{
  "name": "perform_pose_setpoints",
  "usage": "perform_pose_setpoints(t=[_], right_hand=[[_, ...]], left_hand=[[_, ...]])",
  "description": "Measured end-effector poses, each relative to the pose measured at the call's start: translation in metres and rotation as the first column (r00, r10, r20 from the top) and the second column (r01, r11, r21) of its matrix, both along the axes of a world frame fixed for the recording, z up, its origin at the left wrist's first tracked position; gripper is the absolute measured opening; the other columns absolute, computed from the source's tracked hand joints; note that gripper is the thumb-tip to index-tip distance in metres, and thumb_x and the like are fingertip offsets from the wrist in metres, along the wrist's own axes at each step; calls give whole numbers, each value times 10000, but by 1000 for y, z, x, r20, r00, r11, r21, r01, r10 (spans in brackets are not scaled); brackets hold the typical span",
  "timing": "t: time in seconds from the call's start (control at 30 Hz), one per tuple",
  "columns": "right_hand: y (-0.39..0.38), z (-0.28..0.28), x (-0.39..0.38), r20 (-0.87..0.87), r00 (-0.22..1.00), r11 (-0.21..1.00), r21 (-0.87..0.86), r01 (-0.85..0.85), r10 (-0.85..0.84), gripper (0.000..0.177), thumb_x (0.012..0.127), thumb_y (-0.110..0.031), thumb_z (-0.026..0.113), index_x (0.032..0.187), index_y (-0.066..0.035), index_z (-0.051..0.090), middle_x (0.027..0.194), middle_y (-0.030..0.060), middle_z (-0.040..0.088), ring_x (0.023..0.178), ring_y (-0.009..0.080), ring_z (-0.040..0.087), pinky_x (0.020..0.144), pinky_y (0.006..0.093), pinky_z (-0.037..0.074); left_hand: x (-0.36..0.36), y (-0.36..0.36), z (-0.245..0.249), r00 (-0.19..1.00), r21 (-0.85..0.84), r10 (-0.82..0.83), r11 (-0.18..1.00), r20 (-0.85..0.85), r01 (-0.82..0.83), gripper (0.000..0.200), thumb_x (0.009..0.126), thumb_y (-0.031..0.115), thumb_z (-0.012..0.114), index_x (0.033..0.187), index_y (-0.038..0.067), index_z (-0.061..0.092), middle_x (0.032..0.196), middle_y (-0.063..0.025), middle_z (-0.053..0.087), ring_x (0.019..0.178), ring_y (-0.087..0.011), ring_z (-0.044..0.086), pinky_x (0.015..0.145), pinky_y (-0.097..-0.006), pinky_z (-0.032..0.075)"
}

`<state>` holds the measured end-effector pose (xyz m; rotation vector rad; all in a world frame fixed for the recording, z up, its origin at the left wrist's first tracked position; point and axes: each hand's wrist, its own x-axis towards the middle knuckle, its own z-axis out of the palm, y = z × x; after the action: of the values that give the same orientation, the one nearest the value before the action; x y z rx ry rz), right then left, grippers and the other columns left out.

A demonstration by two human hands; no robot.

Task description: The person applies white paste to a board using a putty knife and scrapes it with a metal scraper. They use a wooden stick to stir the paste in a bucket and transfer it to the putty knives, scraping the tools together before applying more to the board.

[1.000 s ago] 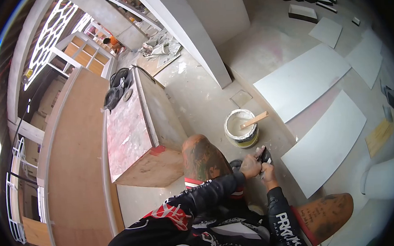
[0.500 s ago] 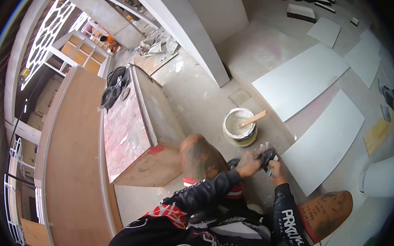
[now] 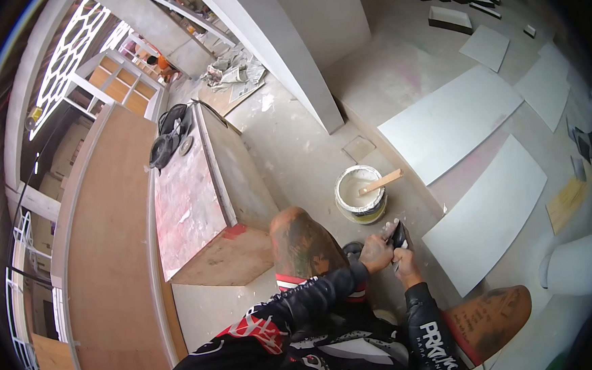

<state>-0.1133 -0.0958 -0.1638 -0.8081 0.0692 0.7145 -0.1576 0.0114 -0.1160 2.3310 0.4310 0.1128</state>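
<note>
I am crouched on a dusty concrete floor. My left hand (image 3: 377, 252) and my right hand (image 3: 404, 257) are pressed together around a small dark tool (image 3: 399, 236) with a pale blade, held low between my knees. Both hands grip it. Just beyond them stands a tub of white paste (image 3: 360, 193) with a wooden stick (image 3: 381, 181) resting across its rim. The near corner of a white panel (image 3: 487, 212) lies on the floor just right of my hands.
More white panels (image 3: 449, 121) lie on the floor to the right. A long plywood box (image 3: 192, 205) with a paint-stained top stands at left, a power tool (image 3: 169, 135) on its far end. A white column (image 3: 280, 43) rises behind the tub.
My hands pushed the tool out toward the panel's corner half a second ago, then drew back close together. The view has shifted slightly.
</note>
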Motion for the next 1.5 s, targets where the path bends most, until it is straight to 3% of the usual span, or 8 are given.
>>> perform_pose_setpoints(t=[0.13, 0.33, 0.47, 0.83, 1.2, 1.3, 1.37, 1.5], right_hand=[[-15, -20, 11, 36, 999, 1000, -12, -18, 19, 717, 585, 21, 411, 1301, 31, 466, 1131, 76, 533, 987, 168, 505, 829, 241, 389], [-4, -13, 0, -74, 997, 1000, 2, 27, -27, 551, 596, -1, 456, 1135, 15, 567, 823, -20, 534, 634, 109, 487, 604, 222, 398], [-18, -27, 17, 31, 992, 983, 132, -125, 122, 779, 590, 5, 393, 1369, 2, 425, 1235, 98, 549, 1147, 215, 525, 976, 269, 399], [-20, -22, 25, 40, 999, 995, 97, -34, 31, 772, 604, -12, 420, 1367, 91, 365, 1204, 84, 537, 1031, 174, 532, 788, 196, 423], [-50, 36, 17, 179, 982, 882, -453, 130, -53, 287, 871, -141, 603, 1129, -16, 602, 959, 29, 618, 826, 113, 570, 706, 244, 462], [-55, 21, 12, -104, 951, 928, -270, 256, -293, 251, 926, -285, 593, 1010, -51, 623, 868, 40, 632, 777, 148, 601, 697, 250, 477], [-64, -26, 15, -292, 810, 612, 785, -101, 509, 192, 914, -215, 558, 981, -46, 618, 788, 36, 628, 672, 157, 592, 637, 255, 496], [-53, -23, -10, -505, 710, 782, 614, -104, 491, 207, 931, -281, 515, 907, -91, 592, 639, 5, 537, 474, 108, 469, 409, 236, 383]], left_hand=[[7, 11, 34, 998, -504, -62, 862, 11, 59, 430, 824, 95, 567, 1253, 104, 594, 741, -212, 637, 636, -163, 606, 636, -343, 501], [9, 10, 4, 997, -168, -67, 983, 26, 70, 424, 830, 56, 513, 1245, 93, 592, 892, -277, 622, 739, -240, 665, 725, -370, 508], [4, 11, 22, 989, -175, -136, 974, 62, 145, 458, 810, 58, 518, 1263, 95, 578, 847, -300, 599, 699, -241, 657, 705, -377, 505], [-2, 0, 31, 961, -280, -215, 925, 175, 258, 522, 794, 123, 539, 1316, 112, 526, 899, -326, 578, 800, -437, 622, 699, -393, 503], [-24, 32, 64, 990, -400, 139, 909, 20, -120, 474, 857, 3, 532, 1327, 55, 509, 998, -178, 678, 849, -118, 615, 798, -273, 481], [-41, 18, 78, 986, -193, 86, 979, 145, -57, 498, 841, 26, 559, 1335, 71, 510, 960, -144, 664, 784, -152, 615, 729, -266, 479], [-41, 13, 61, 913, -93, -73, 988, 401, 120, 519, 810, -3, 568, 1321, 69, 517, 1097, -188, 643, 932, -277, 662, 815, -306, 503], [-42, -5, 54, 758, 245, -480, 877, 441, 413, 517, 792, -10, 595, 1298, 58, 520, 1259, -197, 556, 1171, -341, 552, 970, -384, 472]])
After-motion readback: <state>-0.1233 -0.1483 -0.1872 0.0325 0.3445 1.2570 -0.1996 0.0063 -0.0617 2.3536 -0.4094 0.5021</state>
